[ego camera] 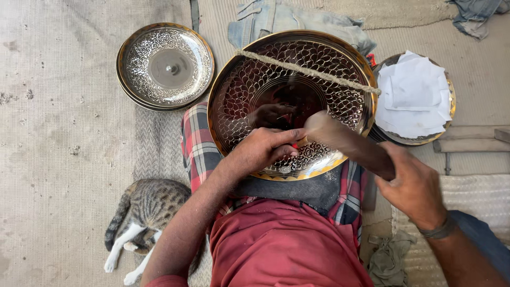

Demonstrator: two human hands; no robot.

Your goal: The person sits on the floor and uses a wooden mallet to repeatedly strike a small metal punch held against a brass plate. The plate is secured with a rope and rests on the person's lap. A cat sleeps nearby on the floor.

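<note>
A large round metal tray (249, 79) with an engraved scale pattern and a gold rim rests tilted on my lap, with a rope (319, 73) stretched across its upper part. My left hand (264, 149) lies on the tray's lower part, fingers pinched around a small tool whose red tip barely shows. My right hand (414, 186) grips the handle of a wooden mallet (345, 141), whose blurred head is just right of my left fingers.
A stack of smaller engraved plates (166, 65) lies on the mat at upper left. Another plate (449, 101) holding white papers sits at right. A tabby cat (143, 212) sleeps by my left arm. Denim cloth (276, 18) lies behind the tray.
</note>
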